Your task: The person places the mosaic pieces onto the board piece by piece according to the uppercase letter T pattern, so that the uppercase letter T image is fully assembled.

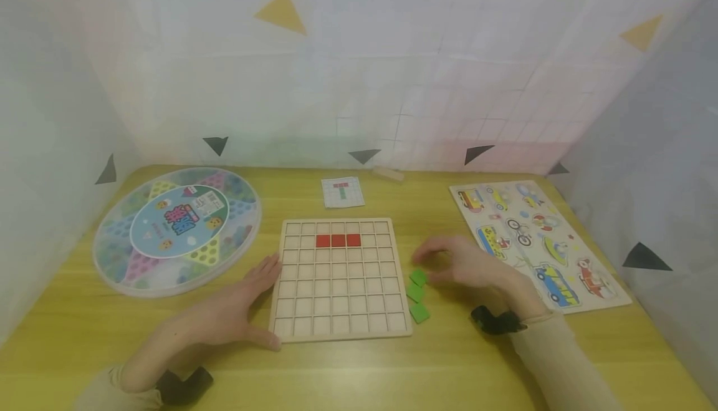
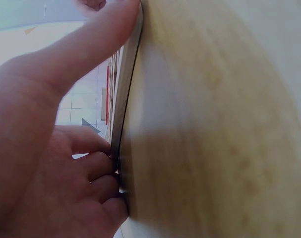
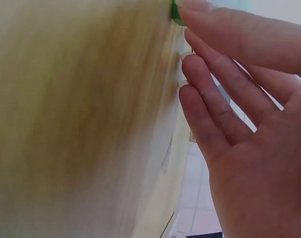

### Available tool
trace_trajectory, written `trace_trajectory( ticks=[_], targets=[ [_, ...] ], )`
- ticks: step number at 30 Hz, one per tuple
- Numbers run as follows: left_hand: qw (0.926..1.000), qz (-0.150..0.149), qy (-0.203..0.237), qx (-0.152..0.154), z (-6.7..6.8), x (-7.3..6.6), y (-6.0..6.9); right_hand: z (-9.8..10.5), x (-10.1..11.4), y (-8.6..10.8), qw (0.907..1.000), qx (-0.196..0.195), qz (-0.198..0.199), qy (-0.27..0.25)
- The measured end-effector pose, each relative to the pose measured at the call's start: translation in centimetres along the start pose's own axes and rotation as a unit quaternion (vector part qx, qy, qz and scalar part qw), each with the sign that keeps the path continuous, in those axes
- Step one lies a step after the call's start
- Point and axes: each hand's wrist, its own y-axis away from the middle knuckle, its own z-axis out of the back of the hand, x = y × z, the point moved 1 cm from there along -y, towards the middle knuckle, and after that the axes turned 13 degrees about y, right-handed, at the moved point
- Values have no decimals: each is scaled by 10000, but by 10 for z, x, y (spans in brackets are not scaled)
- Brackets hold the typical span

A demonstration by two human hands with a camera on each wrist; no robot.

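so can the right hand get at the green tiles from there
Probably yes: the right hand is close by the green tiles, which lie beside the grid board, and nothing visible blocks the way.

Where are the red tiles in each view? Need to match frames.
Head: just above centre, in a row of three near the far side of the board: red tiles.
Left wrist: left of centre, a thin red strip along the board, seen edge-on.
Right wrist: not in it.
Shared landmark: the table, in all three.
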Motion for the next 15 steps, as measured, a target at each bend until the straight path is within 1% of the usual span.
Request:
trace_trajectory(
  ticks=[5,15],
  targets=[
    [10000,3,-43,-10,0,1,0,-1,3,0,10000,-2,35,27],
    [10000,10,-39,-16,0,0,0,-3,1,-1,9999,5,-139,61]
  ],
)
